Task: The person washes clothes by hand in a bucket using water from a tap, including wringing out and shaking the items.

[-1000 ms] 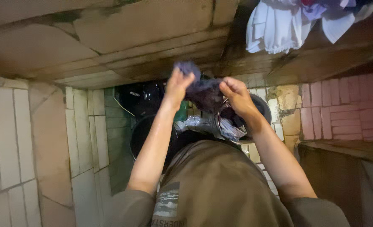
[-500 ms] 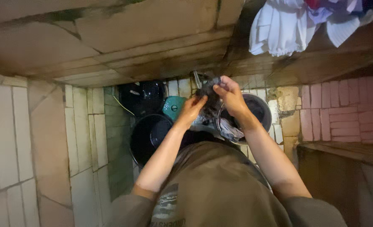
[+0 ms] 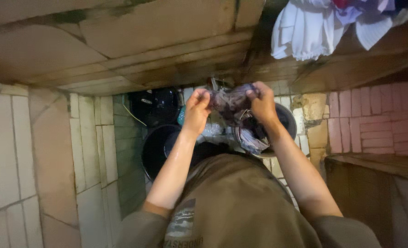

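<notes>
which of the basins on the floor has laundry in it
The metal basin on the right, below the right hand, holds a wad of wet cloth. The two dark basins on the left show no laundry inside.

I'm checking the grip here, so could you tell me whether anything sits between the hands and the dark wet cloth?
Nothing visible does. The left hand and right hand both grip the dark wet cloth directly, holding it bunched between them above the metal basin.
</notes>
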